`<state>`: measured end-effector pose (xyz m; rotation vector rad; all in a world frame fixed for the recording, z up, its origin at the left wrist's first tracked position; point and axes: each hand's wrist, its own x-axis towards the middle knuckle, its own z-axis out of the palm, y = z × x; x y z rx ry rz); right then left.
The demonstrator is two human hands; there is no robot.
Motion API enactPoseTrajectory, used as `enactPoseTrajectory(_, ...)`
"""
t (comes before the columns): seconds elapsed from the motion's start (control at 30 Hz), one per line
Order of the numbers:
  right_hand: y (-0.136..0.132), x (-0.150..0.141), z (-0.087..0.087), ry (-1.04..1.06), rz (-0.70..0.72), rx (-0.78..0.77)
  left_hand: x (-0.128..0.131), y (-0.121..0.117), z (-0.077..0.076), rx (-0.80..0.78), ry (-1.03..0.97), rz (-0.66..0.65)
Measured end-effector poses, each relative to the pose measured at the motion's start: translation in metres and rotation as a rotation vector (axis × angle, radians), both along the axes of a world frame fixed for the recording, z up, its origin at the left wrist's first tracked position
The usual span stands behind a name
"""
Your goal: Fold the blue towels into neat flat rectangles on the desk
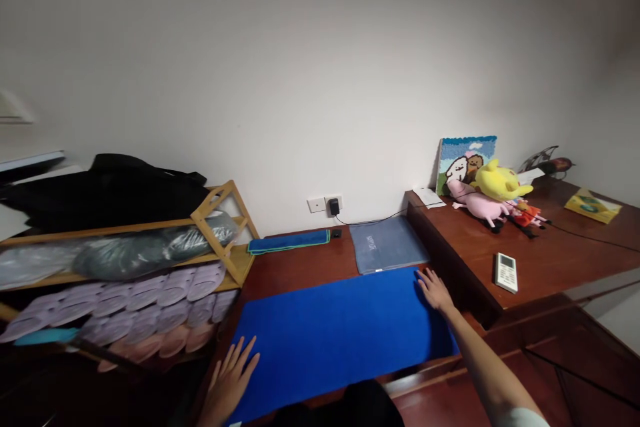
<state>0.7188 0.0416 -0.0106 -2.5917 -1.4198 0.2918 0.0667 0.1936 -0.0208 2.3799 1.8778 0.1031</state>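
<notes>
A bright blue cloth (335, 333) lies spread out on the reddish-brown wooden desk (295, 273), its near edge reaching the desk's front. My left hand (233, 373) rests at the cloth's left side, fingers spread and holding nothing. At the far right corner of the cloth, my right hand (435, 290) lies with its fingers stretched out over the edge. Behind the cloth are a folded grey-blue cloth (387, 245) with pale lettering and a narrow folded blue cloth (290, 241) with green edging.
A wooden rack (233, 233) with several lilac slippers (177, 285) stands at the left. On the raised desk section at right are a remote control (506, 272), plush toys (500, 180), a picture (467, 153) and a yellow packet (593, 205). A black plug (334, 205) sits in the wall socket.
</notes>
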Motion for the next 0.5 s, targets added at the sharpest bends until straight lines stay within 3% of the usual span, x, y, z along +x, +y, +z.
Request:
enactPoseTrajectory(0.1, 0.022, -0.001, -0.005, 0.033, 0.014, 0.009, 0.026, 0.002, 0.016, 0.129, -0.032, -0.001)
enactPoseTrajectory(0.17, 0.028, -0.003, -0.011, 0.038, 0.012, 0.014, 0.069, -0.011, 0.031, 0.241, -0.113, -0.093)
enactPoseTrajectory(0.23, 0.028, -0.005, -0.017, 0.032, 0.026, 0.024, 0.135, -0.043, 0.043, 0.240, -0.240, -0.259)
enactPoseTrajectory(0.3, 0.025, -0.005, -0.020, 0.029, 0.054, 0.037, 0.216, -0.091, 0.044, 0.173, -0.341, -0.485)
enactPoseTrajectory(0.37, 0.023, -0.003, -0.022, 0.031, 0.075, 0.049, 0.301, -0.145, 0.033, 0.106, -0.385, -0.700)
enactPoseTrajectory(0.47, 0.023, -0.001, -0.023, 0.027, 0.067, 0.057, 0.415, -0.212, 0.005, 0.066, -0.354, -1.065)
enactPoseTrajectory(0.5, 0.023, 0.000, -0.023, 0.021, 0.062, 0.060, 0.445, -0.226, -0.004, 0.057, -0.375, -1.081)
